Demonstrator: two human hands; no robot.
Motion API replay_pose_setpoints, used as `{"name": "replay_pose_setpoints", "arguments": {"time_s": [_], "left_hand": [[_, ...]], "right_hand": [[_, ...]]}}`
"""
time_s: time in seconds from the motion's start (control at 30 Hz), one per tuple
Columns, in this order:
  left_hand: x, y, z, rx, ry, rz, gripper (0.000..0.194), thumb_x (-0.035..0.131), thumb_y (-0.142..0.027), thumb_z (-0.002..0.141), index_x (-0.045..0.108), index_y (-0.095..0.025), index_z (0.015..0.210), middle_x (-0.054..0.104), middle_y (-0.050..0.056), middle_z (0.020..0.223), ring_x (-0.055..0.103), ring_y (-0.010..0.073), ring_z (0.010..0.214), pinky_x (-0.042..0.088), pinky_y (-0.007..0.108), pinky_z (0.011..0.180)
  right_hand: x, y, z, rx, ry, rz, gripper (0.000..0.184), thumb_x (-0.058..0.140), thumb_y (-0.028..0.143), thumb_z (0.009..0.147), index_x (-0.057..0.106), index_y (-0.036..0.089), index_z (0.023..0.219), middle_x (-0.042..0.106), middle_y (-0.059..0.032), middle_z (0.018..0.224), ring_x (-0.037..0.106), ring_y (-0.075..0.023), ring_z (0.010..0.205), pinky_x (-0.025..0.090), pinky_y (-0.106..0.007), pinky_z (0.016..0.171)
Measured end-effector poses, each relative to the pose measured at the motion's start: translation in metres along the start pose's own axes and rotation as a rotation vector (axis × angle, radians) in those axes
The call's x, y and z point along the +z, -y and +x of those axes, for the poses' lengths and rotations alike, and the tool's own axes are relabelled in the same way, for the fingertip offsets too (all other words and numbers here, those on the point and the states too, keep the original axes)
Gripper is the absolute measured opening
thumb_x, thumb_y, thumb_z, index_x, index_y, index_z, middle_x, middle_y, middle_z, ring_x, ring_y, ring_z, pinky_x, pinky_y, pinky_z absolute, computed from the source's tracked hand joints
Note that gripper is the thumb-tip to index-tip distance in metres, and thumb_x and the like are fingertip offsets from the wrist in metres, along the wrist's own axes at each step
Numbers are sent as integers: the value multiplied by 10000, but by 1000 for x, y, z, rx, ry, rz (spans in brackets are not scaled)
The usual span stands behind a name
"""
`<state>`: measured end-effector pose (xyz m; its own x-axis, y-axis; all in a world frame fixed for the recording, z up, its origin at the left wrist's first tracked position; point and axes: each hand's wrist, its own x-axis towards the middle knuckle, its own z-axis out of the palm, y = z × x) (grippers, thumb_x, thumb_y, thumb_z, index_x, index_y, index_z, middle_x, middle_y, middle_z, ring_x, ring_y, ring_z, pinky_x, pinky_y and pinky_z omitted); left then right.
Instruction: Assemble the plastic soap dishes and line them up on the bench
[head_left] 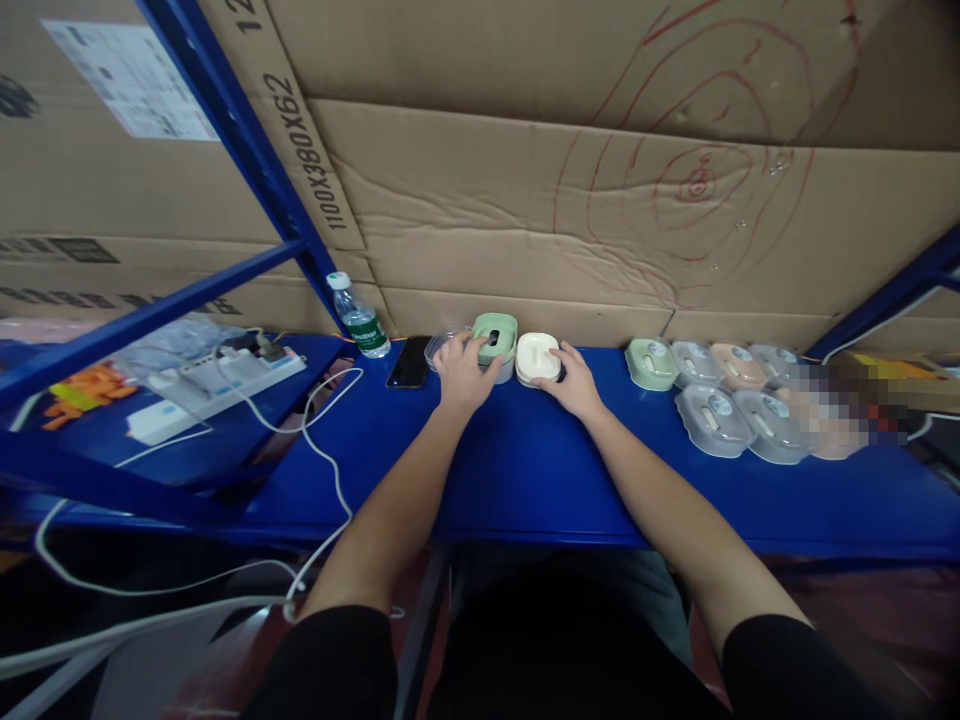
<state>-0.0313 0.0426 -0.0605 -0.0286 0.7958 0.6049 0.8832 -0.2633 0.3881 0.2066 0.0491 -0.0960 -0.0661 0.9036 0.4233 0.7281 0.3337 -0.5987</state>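
On your tabletop (525, 470), left to right, stand a water bottle (365, 328), smartphone (409, 364), two containers (537, 354) and lidded boxes (712, 420).

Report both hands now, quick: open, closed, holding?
Left hand: fingers spread on the green-topped container; grip cannot be told.
Right hand: curved at the right side of the cream box; grip cannot be told.

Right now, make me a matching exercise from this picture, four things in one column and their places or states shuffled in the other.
1. Left hand
2. Water bottle
3. Right hand
4. Phone

A. At the cream container
B. Lying flat
C. At the green container
D. Standing upright

Pairs: 1-C; 2-D; 3-A; 4-B
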Motion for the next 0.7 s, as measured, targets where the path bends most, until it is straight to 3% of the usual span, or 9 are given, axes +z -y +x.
{"name": "replay_pose_setpoints", "arguments": {"time_s": [0.1,0.27,0.47,0.7], "left_hand": [[1,0,0,4,8,-20,433,643,-492,911,664,-255,1273,572,143,1410,484,357,1364,321,534,1144],[1,0,-1,-4,12,-18,450,649,-498,903,656,-268,1290,569,130,1419,485,352,1366,315,527,1154],[3,1,-1,-27,24,-7,465,650,-511,899,655,-266,1294,561,135,1424,487,365,1359,312,542,1159],[5,2,-2,-11,24,-2,470,658,-512,893,656,-256,1286,562,144,1425,488,370,1359,317,549,1155]], "right_hand": [[4,1,2,53,-34,2,669,793,502,786,616,219,1365,436,-175,1596,440,-324,1473,367,-512,1206],[11,4,2,82,6,-18,777,803,502,758,551,192,1425,404,-193,1622,416,-336,1486,419,-498,1163],[10,8,2,92,-37,-12,528,827,472,735,651,245,1178,521,-133,1523,527,-319,1387,470,-485,1109],[0,22,-3,67,-54,-49,753,848,537,699,586,236,1337,423,-154,1588,494,-353,1409,449,-510,1135]]}}
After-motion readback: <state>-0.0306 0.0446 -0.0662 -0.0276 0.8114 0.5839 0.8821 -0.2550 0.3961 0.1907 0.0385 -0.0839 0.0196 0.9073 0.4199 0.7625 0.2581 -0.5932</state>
